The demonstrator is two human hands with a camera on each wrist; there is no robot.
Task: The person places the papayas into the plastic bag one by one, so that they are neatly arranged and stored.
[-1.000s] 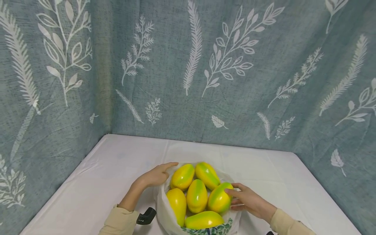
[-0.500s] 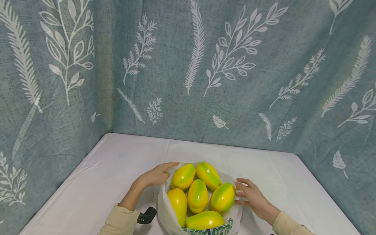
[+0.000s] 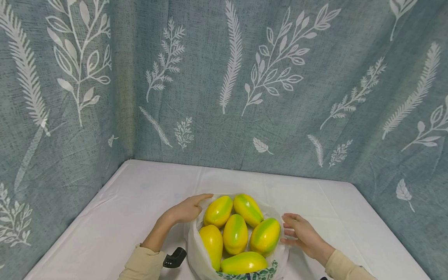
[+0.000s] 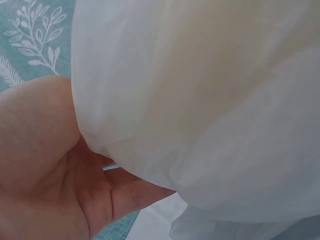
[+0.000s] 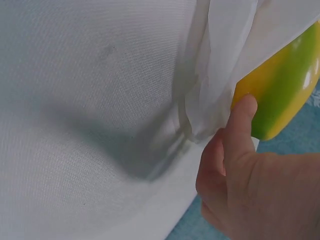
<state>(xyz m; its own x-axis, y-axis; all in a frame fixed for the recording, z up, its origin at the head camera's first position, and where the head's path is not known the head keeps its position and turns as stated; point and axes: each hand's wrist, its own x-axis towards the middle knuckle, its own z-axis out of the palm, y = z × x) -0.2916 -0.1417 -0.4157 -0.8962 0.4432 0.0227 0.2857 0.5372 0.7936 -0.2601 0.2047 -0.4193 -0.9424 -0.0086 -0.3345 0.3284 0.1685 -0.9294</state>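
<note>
A white plastic bag [image 3: 193, 254] stands wide open on the table with several yellow-green papayas in it. Along its left side lies my left hand [image 3: 185, 210], one finger stretched over the far-left rim; in the left wrist view its palm and fingers are against the bag's side, their tips hidden behind it. My right hand [image 3: 303, 235] is at the bag's right edge, fingers spread and nearly straight, beside the rightmost papaya [image 3: 265, 235]. In the right wrist view its thumb [image 5: 244, 107] overlaps that papaya's edge, next to the bag's rim.
A white cloth [image 3: 154, 186] covers the table. Blue-grey curtains [image 3: 203, 77] with white leaf prints hang behind it and on both sides. A black wrist-worn device [image 3: 175, 258] sits below my left wrist, beside the bag.
My right hand has let go of the rightmost papaya and drawn back right to the bag's edge. That papaya sits slightly farther right. My left hand has stayed put.
</note>
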